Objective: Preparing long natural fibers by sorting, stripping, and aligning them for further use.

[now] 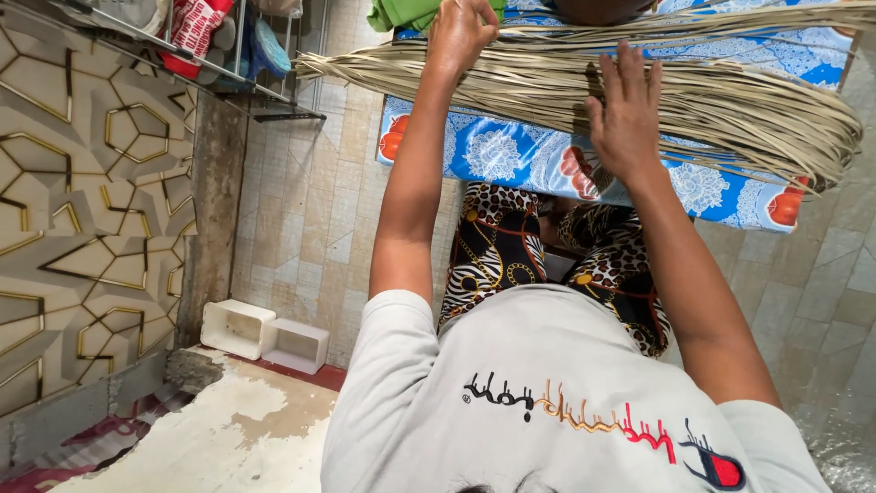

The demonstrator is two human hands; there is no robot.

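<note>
Tiles [310, 210] underfoot — floral tabletop [511, 151] bearing reeds [730, 100].

Illumination is bright, even and diffuse; no single source is visible. Shadows are soft: a shaded zone lies directly below the fingers [630, 78], under the desk [511, 155] edge. No glare is present. Focus is sharp at the fingers and on the surfaces around them. Wide-angle distortion bends straight lines far left and far right of the fingers.
</note>
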